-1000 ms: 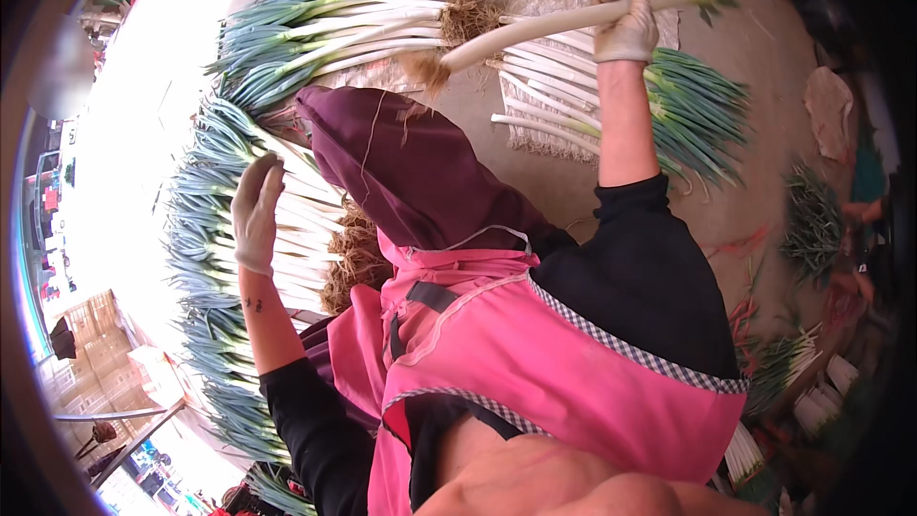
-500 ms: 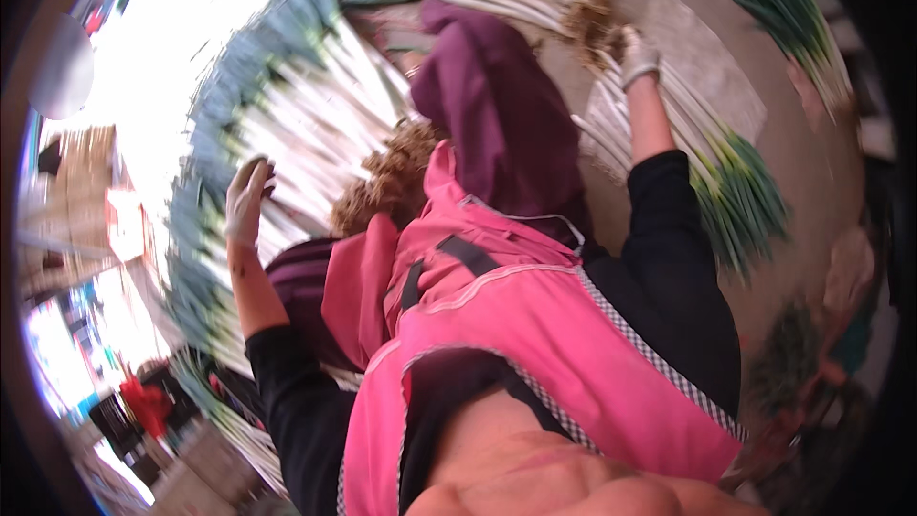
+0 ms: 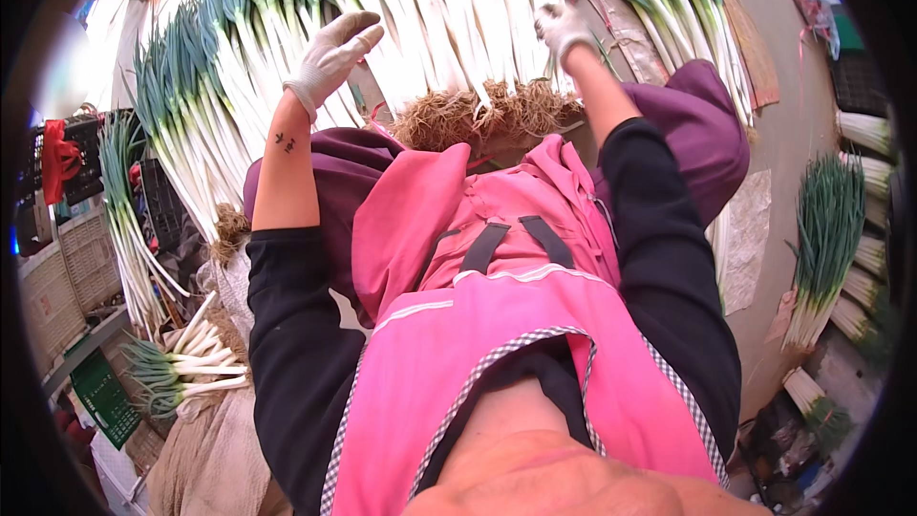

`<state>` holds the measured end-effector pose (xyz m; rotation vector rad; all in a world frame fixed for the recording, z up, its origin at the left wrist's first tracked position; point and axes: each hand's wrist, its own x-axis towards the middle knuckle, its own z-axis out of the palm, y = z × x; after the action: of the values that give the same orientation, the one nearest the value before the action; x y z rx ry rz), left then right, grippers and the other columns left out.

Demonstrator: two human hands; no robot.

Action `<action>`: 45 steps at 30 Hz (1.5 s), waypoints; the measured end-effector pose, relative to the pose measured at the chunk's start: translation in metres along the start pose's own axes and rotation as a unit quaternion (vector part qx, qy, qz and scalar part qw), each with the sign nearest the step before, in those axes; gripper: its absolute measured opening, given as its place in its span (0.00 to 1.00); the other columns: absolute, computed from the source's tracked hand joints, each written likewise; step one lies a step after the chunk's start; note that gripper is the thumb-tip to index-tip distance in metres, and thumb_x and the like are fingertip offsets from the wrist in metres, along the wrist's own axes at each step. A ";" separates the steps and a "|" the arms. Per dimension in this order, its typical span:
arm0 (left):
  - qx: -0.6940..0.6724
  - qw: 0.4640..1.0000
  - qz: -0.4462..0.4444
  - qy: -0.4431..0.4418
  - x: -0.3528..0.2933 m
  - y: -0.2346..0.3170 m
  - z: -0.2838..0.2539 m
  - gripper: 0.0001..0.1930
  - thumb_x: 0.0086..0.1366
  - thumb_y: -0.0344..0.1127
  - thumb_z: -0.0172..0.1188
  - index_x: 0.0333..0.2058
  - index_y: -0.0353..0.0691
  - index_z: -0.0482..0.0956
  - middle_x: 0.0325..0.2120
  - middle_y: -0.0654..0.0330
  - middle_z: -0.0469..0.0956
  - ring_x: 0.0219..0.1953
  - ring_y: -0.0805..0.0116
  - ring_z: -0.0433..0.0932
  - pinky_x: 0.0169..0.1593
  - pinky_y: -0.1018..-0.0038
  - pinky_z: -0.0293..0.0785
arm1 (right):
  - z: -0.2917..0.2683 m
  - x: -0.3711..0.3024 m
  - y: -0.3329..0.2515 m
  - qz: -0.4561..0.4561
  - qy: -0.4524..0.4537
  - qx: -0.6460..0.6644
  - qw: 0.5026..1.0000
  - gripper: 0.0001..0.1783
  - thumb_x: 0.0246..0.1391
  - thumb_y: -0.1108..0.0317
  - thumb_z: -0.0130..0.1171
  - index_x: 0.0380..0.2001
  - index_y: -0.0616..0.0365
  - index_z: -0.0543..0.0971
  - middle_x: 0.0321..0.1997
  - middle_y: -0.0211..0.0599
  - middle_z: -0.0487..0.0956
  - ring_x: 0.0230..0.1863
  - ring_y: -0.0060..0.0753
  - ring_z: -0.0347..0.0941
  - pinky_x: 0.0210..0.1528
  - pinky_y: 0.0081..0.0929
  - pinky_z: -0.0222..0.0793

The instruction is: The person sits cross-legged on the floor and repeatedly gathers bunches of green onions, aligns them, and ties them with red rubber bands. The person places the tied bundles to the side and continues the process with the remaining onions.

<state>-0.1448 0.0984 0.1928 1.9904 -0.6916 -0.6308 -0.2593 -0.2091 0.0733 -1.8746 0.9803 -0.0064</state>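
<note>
Before my knees lies a broad row of long green onions point(image 3: 420, 29), white stalks side by side, with brown roots point(image 3: 478, 115) toward me and green leaves pointing away. My left hand point(image 3: 334, 55), in a pale glove, hovers over the row's left part, fingers stretched out and thumb apart, holding nothing. At the row's right edge is my right hand point(image 3: 564, 31), also gloved, its fingers curled against the outermost stalks. Whatever may be inside those fingers is hidden.
Another bundle of green onions point(image 3: 683, 10) lies beyond my right knee. Further right stand a leafy bundle point(image 3: 829, 229) and several stacked bundles. On the left are a pale plastic crate point(image 3: 81, 263), a red bag point(image 3: 59, 162), loose green onions point(image 3: 201, 363) and sacking point(image 3: 205, 449).
My view has turned, bringing the row in front of me. My right hand has come in from the bundle at far right to the row's right edge. My left hand stays over the row, fingers stretched.
</note>
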 end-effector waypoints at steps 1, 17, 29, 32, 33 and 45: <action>0.000 1.000 -0.001 0.003 -0.006 0.001 -0.003 0.24 0.62 0.44 0.56 0.49 0.31 0.70 0.42 0.55 0.75 0.43 0.69 0.72 0.48 0.77 0.68 | 0.029 0.007 0.021 -0.045 0.022 -0.132 0.990 0.17 0.54 0.59 0.54 0.43 0.57 0.76 0.35 0.42 0.79 0.32 0.27 0.76 0.31 0.22 0.69; 0.052 0.995 0.019 -0.079 0.005 0.014 0.017 0.26 0.61 0.52 0.52 0.48 0.34 0.71 0.39 0.50 0.76 0.43 0.63 0.75 0.47 0.74 0.69 | 0.105 0.003 0.053 0.023 -0.076 -0.012 0.997 0.29 0.44 0.59 0.60 0.49 0.62 0.70 0.33 0.47 0.78 0.31 0.41 0.76 0.31 0.33 0.72; -0.456 0.860 -0.226 -0.047 0.074 0.024 0.121 0.12 0.65 0.40 0.51 0.38 0.36 0.69 0.25 0.61 0.71 0.25 0.72 0.73 0.28 0.77 0.75 | 0.015 -0.205 -0.050 0.010 -0.322 0.360 0.876 0.15 0.58 0.59 0.52 0.39 0.61 0.71 0.19 0.28 0.70 0.17 0.20 0.65 0.19 0.17 0.60; -0.538 0.808 -0.207 -0.118 0.069 0.009 0.124 0.07 0.64 0.37 0.51 0.32 0.40 0.71 0.20 0.66 0.70 0.21 0.78 0.70 0.22 0.85 0.70 | 0.014 -0.196 -0.038 -0.035 -0.310 0.323 0.893 0.23 0.58 0.49 0.50 0.42 0.60 0.71 0.21 0.25 0.71 0.18 0.18 0.64 0.21 0.15 0.61; -0.603 0.759 -0.173 -0.172 0.068 -0.011 0.123 0.07 0.64 0.37 0.51 0.32 0.40 0.71 0.20 0.66 0.71 0.21 0.77 0.71 0.22 0.84 0.70 | 0.021 -0.178 -0.033 0.030 -0.317 0.386 0.866 0.23 0.58 0.49 0.49 0.44 0.59 0.70 0.25 0.27 0.72 0.24 0.21 0.67 0.29 0.20 0.65; -0.487 0.851 -0.199 -0.002 -0.249 0.046 0.046 0.09 0.64 0.38 0.51 0.35 0.39 0.67 0.24 0.66 0.70 0.19 0.80 0.69 0.21 0.80 0.72 | 0.124 -0.035 -0.077 0.161 -0.249 0.473 0.830 0.19 0.60 0.61 0.43 0.48 0.62 0.66 0.46 0.52 0.73 0.47 0.52 0.70 0.49 0.53 0.67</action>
<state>-0.3634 0.2215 0.2515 1.1475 0.1011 -0.9829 -0.1857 -0.0782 0.0813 -0.7185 0.7014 0.1620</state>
